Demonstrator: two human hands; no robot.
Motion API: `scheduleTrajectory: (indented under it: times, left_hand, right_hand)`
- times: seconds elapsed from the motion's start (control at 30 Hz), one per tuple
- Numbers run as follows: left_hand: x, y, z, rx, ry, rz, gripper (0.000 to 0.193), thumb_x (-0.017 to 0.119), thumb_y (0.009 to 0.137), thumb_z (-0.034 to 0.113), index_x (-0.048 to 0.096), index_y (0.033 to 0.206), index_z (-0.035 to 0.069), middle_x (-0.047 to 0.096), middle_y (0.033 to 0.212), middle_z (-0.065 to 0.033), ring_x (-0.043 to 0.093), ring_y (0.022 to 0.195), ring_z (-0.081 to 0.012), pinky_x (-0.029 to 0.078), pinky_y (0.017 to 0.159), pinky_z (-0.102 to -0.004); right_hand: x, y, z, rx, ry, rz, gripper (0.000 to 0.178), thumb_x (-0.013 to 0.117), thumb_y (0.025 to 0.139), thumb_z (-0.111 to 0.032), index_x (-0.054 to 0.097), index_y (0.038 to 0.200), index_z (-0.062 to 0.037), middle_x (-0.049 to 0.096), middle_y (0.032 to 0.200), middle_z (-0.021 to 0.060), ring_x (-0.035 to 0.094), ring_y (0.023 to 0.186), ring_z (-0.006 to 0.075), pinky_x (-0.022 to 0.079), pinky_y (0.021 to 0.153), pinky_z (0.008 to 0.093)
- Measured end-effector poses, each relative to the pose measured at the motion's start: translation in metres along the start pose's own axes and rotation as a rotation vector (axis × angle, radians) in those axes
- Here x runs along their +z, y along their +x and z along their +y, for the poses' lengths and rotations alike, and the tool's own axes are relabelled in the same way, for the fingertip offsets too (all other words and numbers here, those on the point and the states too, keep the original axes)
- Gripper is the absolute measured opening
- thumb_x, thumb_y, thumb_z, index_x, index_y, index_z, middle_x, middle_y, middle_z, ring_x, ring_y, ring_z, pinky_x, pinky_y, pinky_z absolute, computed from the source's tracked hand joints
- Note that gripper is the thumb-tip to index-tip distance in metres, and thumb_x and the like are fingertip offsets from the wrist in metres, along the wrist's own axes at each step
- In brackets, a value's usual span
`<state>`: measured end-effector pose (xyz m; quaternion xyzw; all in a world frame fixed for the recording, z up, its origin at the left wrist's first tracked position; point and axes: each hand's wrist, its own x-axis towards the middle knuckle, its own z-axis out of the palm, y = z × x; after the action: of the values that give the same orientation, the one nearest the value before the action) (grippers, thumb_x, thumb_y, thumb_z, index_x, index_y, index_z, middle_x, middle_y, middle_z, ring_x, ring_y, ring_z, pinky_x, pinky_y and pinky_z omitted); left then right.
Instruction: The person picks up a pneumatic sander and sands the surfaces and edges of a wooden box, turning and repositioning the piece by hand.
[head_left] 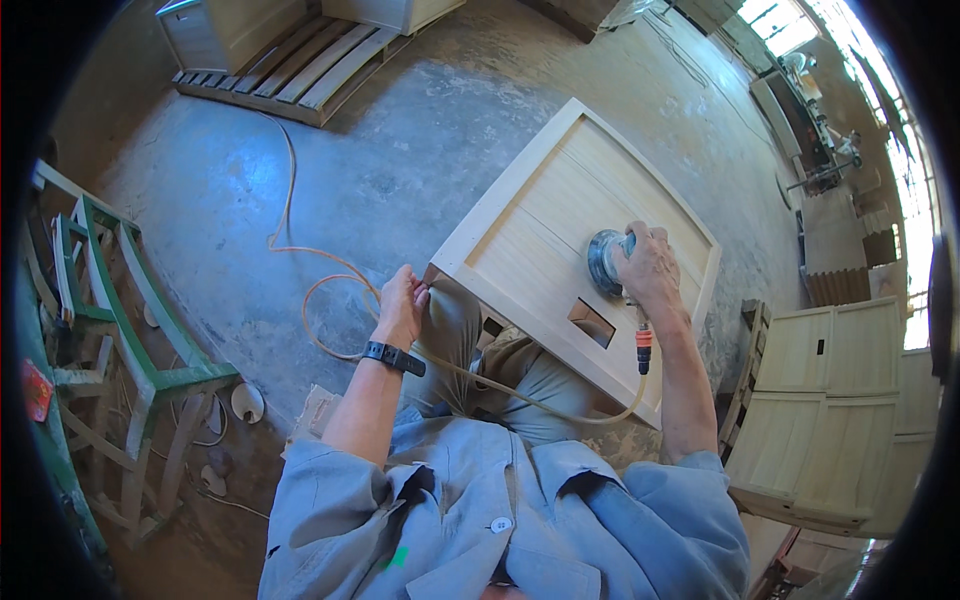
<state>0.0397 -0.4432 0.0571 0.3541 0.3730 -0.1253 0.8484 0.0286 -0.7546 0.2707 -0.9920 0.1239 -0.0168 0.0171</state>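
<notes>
A pale wooden cabinet panel (540, 235) with a raised frame and a rectangular cutout lies tilted across my knees. My right hand (650, 268) is wrapped over a round pneumatic sander (604, 262), whose pad rests on the recessed face of the panel above the cutout. From the sander's red and black coupling (643, 352) a tan air hose (560, 412) loops across my lap. My left hand (402, 302), with a black watch on its wrist, is closed at the panel's left corner; its fingers grip that edge and are partly hidden.
The hose continues in loops over the concrete floor (350, 190) to the far left. A green metal frame (160, 375) stands at left. Wooden pallets (310, 75) carry cabinets at the back. More pale cabinets (825, 400) stand at right, and a cluttered bench (800, 120) lines the far right wall.
</notes>
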Motion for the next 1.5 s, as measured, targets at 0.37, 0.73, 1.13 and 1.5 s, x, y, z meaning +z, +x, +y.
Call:
scheduleTrajectory:
  times: [0.37, 0.73, 1.13, 1.5]
  left_hand:
    - [-0.020, -0.008, 0.000, -0.002, 0.033, -0.095, 0.022, 0.060, 0.094, 0.025, 0.054, 0.097, 0.005, 0.057, 0.092, -0.0097, 0.064, 0.082, -0.0242, 0.054, 0.070, -0.0324]
    - [-0.044, -0.025, 0.002, 0.040, 0.011, -0.072, 0.020, 0.053, 0.094, 0.019, 0.052, 0.103, 0.001, 0.059, 0.092, -0.0104, 0.064, 0.077, -0.0206, 0.056, 0.068, -0.0295]
    - [-0.058, -0.033, 0.008, 0.018, -0.026, -0.102, 0.020, 0.049, 0.099, 0.020, 0.054, 0.100, 0.001, 0.064, 0.089, -0.0114, 0.068, 0.080, -0.0214, 0.059, 0.072, -0.0301]
    - [-0.058, -0.034, 0.003, 0.016, -0.001, -0.029, 0.028, 0.051, 0.095, 0.019, 0.051, 0.111, -0.004, 0.061, 0.096, -0.0148, 0.067, 0.081, -0.0250, 0.059, 0.072, -0.0332]
  right_hand:
    - [-0.005, 0.009, -0.069, -0.163, 0.108, -0.064, 0.044, 0.063, 0.088, -0.037, 0.060, 0.123, -0.0104, 0.056, 0.123, 0.0220, 0.060, 0.108, 0.0436, 0.050, 0.092, 0.0511]
    - [-0.003, -0.062, -0.157, -0.633, 0.116, -0.019, 0.032, 0.067, 0.087, -0.030, 0.061, 0.113, -0.0116, 0.055, 0.113, 0.0181, 0.060, 0.098, 0.0411, 0.057, 0.076, 0.0475]
    - [0.002, 0.013, -0.195, -0.485, 0.111, -0.070, 0.031, 0.064, 0.087, -0.028, 0.060, 0.113, -0.0113, 0.055, 0.115, 0.0245, 0.059, 0.102, 0.0459, 0.051, 0.087, 0.0526]
    - [-0.002, -0.084, -0.151, -0.693, 0.118, -0.053, 0.033, 0.067, 0.088, -0.029, 0.061, 0.117, -0.0127, 0.054, 0.110, 0.0211, 0.059, 0.097, 0.0410, 0.054, 0.080, 0.0481]
